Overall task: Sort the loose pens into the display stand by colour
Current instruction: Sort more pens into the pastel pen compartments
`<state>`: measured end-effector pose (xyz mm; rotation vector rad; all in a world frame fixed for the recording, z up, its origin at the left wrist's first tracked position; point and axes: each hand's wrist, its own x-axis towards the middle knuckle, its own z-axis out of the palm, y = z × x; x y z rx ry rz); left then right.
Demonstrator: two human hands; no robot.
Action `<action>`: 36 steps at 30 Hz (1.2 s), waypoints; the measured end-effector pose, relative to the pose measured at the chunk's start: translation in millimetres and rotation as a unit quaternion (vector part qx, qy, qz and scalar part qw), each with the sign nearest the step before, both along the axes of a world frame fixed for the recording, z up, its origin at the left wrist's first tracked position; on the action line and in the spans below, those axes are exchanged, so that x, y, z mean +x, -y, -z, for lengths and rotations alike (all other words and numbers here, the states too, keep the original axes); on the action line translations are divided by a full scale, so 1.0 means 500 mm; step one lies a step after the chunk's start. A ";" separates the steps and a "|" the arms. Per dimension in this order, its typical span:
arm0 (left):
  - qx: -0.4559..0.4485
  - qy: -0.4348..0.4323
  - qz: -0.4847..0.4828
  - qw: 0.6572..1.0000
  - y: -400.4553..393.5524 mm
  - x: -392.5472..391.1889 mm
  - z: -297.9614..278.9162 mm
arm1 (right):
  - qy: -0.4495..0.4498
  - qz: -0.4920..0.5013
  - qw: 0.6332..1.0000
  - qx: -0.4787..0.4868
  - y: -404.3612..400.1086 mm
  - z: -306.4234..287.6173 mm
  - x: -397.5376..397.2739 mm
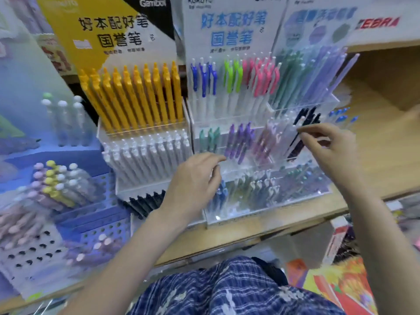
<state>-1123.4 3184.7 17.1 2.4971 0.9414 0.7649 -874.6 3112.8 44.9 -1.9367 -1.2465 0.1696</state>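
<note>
A person's two bare hands work at a clear acrylic display stand (268,208) set on a wooden shelf (250,226) in a stationery shop. The right hand (329,153), at about 3 o'clock in the frame, pinches a dark navy pen (297,144) between thumb and fingertips and holds it in the middle tier of the stand, among other dark pens (306,117); motion blur makes it hard to tell which slot the pen sits in, or whether its tip touches the bottom. The left hand (197,178), near the centre, hovers with fingers loosely curled over the stand's lower front tier; whether it grasps anything cannot be made out, since the fingertips are smeared and partly cover the pens beneath.

Purple pens (241,142) and teal pens (210,138) stand in the middle tier at 12 o'clock from the left hand. The top tier carries blue pens (203,78), green pens (231,76) and pink pens (261,76). The bottom tier's pens are blurred behind the acrylic, their colours hard to read.

At 10 o'clock a second stand holds yellow pens (134,96) above white pens (147,153); black ones below are cut off by the left forearm. A blue perforated rack (97,219) at 8 o'clock is strongly blurred. Printed header cards (229,28) at 12 o'clock are cropped by the frame's top edge. A blue plaid garment (227,289) fills the bottom edge.
</note>
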 end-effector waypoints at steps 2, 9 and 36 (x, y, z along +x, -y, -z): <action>0.006 -0.002 0.039 0.999 0.023 0.111 0.016 | -0.041 0.041 0.998 -0.014 0.045 0.031 0.113; 0.016 0.011 0.101 0.995 0.084 0.520 0.062 | -0.135 0.060 0.975 -0.166 0.090 0.204 0.506; -0.234 -0.297 -0.202 0.904 0.061 0.903 0.337 | 0.201 -0.387 0.782 -0.445 -0.410 0.349 0.664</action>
